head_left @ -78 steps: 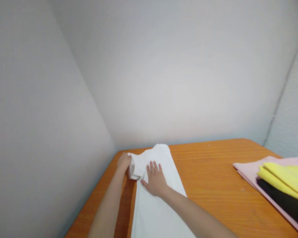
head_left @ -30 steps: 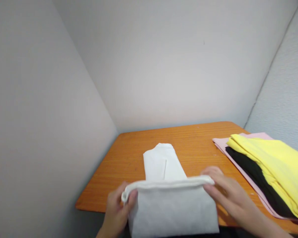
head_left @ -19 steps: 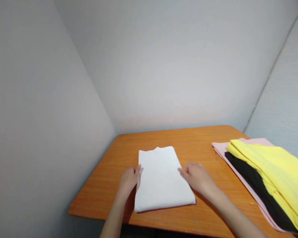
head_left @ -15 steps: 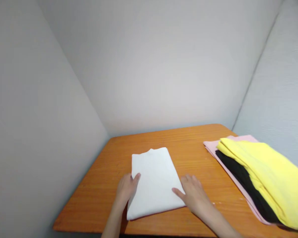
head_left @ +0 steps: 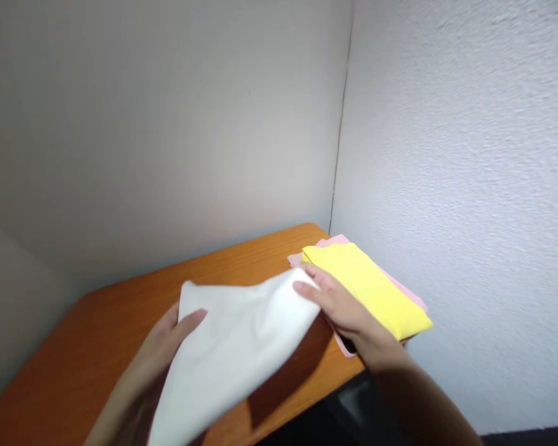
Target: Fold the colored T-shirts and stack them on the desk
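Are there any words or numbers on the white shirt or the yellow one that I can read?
None: the folded white garment, held up by the left hand and right hand, shows plain cloth. The yellow garment, the pink one under it, the table and the walls show no writing either.

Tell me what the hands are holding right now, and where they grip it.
Both hold the folded white cloth above the table: left hand at its left edge, right hand at its right edge.
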`<action>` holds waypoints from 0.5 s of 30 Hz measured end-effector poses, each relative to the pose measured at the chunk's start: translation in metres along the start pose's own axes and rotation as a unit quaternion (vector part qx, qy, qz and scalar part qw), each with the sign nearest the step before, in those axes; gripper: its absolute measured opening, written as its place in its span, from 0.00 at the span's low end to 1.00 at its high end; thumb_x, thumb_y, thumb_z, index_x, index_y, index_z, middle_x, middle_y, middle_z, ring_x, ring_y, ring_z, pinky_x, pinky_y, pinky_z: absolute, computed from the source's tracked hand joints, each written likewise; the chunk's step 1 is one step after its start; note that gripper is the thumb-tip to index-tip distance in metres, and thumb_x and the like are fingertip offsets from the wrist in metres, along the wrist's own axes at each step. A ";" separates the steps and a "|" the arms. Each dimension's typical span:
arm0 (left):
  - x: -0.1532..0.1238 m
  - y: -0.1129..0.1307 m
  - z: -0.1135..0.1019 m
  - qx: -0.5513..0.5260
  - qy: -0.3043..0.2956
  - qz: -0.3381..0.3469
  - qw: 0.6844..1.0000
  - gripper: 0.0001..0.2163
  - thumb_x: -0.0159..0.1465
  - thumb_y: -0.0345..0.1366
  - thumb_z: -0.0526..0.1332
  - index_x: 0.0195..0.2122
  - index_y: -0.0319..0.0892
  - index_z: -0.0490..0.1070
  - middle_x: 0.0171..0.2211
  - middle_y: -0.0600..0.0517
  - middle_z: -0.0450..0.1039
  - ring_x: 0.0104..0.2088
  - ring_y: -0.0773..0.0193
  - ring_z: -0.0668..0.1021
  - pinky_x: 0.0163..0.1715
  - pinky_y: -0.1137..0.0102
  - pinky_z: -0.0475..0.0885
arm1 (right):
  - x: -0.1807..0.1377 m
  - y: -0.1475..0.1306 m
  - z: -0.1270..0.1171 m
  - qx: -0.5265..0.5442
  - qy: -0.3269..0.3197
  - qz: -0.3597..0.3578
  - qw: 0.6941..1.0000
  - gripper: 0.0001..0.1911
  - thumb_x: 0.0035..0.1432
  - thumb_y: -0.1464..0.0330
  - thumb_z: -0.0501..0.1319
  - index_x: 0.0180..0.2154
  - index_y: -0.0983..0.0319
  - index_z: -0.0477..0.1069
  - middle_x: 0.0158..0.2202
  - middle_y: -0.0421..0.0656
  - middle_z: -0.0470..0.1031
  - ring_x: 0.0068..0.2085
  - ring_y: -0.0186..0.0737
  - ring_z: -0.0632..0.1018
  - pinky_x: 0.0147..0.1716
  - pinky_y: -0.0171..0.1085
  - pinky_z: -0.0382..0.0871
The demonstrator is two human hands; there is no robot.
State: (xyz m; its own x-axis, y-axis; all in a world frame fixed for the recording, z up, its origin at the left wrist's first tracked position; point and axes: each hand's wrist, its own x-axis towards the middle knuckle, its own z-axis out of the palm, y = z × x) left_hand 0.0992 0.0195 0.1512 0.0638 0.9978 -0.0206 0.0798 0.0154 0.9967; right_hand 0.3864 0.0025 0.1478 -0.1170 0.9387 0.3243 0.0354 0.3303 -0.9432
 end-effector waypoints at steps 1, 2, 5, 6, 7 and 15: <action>0.008 0.024 0.017 -0.009 -0.007 0.040 0.999 0.27 0.52 0.48 0.71 0.48 0.35 0.69 0.32 0.47 0.78 0.29 0.57 0.79 0.26 0.69 0.74 | 0.008 -0.014 -0.015 0.000 0.026 -0.031 0.999 0.16 0.58 0.57 0.64 0.36 0.61 0.64 0.36 0.41 0.71 0.36 0.37 0.71 0.37 0.34 0.66; 0.017 0.046 0.035 -0.027 -0.018 0.090 0.995 0.26 0.53 0.46 0.70 0.48 0.35 0.68 0.32 0.48 0.77 0.29 0.58 0.79 0.27 0.70 0.73 | 0.015 -0.028 -0.030 0.005 0.052 -0.059 0.997 0.16 0.57 0.57 0.65 0.37 0.61 0.65 0.36 0.41 0.71 0.35 0.36 0.71 0.35 0.33 0.66; 0.038 0.094 0.088 -0.111 -0.075 0.220 0.966 0.25 0.54 0.44 0.68 0.49 0.35 0.67 0.37 0.47 0.76 0.34 0.58 0.78 0.33 0.69 0.74 | 0.019 -0.065 -0.078 0.023 0.148 -0.122 0.981 0.17 0.55 0.58 0.68 0.39 0.60 0.66 0.34 0.40 0.72 0.32 0.35 0.72 0.29 0.32 0.66; 0.043 0.100 0.105 -0.137 -0.100 0.246 0.954 0.25 0.55 0.43 0.68 0.50 0.36 0.66 0.40 0.46 0.75 0.37 0.58 0.78 0.36 0.69 0.74 | 0.014 -0.072 -0.095 0.022 0.187 -0.137 0.973 0.17 0.54 0.58 0.68 0.40 0.59 0.67 0.34 0.40 0.72 0.32 0.36 0.72 0.29 0.32 0.67; 0.048 0.101 0.123 -0.158 -0.126 0.262 0.944 0.25 0.55 0.42 0.68 0.51 0.37 0.65 0.44 0.45 0.74 0.40 0.57 0.78 0.39 0.68 0.74 | 0.005 -0.074 -0.111 0.015 0.226 -0.145 0.963 0.17 0.53 0.58 0.69 0.39 0.58 0.67 0.34 0.40 0.72 0.31 0.36 0.72 0.28 0.32 0.68; 0.052 -0.047 0.238 -0.028 -0.202 0.144 0.968 0.36 0.53 0.35 0.66 0.57 0.37 0.46 0.60 0.34 0.51 0.57 0.52 0.66 0.54 0.62 0.66 | -0.089 0.054 -0.202 -0.348 0.330 0.126 0.869 0.20 0.46 0.49 0.62 0.35 0.57 0.70 0.33 0.46 0.75 0.37 0.55 0.77 0.36 0.48 0.74</action>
State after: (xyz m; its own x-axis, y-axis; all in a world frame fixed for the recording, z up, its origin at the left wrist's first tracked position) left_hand 0.3358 0.0551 0.0840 0.4610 0.8538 0.2418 -0.0538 -0.2451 0.9680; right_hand 0.5991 -0.0427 0.0825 0.5677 0.7666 0.3002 0.5949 -0.1299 -0.7932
